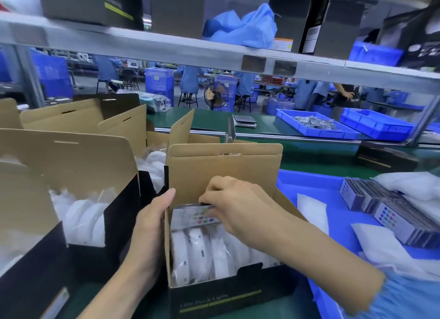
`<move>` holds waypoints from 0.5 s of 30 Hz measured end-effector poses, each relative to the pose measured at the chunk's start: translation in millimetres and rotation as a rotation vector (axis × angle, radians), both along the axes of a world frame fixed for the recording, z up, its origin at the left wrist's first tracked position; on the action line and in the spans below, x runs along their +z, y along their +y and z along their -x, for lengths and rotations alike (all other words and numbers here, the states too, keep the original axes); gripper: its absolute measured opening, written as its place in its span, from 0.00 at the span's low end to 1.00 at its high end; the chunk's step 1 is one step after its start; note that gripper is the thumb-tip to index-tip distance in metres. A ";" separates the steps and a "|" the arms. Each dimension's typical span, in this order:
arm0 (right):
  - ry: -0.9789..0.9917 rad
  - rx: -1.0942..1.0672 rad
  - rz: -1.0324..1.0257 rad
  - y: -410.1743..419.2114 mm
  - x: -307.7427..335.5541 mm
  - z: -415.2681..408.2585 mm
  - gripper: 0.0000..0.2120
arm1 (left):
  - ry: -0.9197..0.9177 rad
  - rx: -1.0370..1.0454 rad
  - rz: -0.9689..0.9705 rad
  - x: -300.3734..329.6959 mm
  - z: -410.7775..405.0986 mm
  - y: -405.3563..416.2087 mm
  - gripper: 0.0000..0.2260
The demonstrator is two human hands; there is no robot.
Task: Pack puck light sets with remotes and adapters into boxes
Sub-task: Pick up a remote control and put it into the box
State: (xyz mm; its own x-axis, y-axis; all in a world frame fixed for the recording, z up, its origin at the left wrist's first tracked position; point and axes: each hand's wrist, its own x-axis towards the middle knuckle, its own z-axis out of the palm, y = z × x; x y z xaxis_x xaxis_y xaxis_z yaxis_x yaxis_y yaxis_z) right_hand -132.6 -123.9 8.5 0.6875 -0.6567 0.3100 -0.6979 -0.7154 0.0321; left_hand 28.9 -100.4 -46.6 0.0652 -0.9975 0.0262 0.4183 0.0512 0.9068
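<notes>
Remote (194, 216) insertion into box (214, 292).
We steady the wall, left hand (152, 221) curled on it; right hand (234, 203) pinches the remote above the puck lights (202, 252).

Your open black box (228, 292), bagged white puck lights (202, 254) standing inside, colour-button remote (194, 216) tilted on top.

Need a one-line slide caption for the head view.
Right hand slips a remote into the open box of puck lights; left hand steadies it.

Green bench (309, 159) w/ boxes (228, 292), tray (309, 183)
</notes>
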 end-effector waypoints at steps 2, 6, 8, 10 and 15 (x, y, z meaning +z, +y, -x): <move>0.055 -0.021 -0.004 1.4 -3.2 -1.7 0.11 | 0.027 -0.008 0.036 -7.1 -3.1 -0.8 0.19; 0.220 -0.001 0.057 2.8 -12.6 -5.9 0.10 | 0.021 0.013 0.032 -15.0 -6.8 -5.6 0.20; 0.248 -0.066 0.002 2.8 -17.8 -7.1 0.08 | 0.030 0.006 0.031 -12.1 -5.4 -3.6 0.19; 0.222 -0.119 -0.115 -2.7 -15.3 -5.6 0.07 | 0.027 0.010 0.012 -12.1 -5.2 -1.5 0.21; 0.019 -0.083 -0.164 -8.0 27.2 29.0 0.10 | -0.029 0.025 0.010 -10.4 -6.4 -3.3 0.20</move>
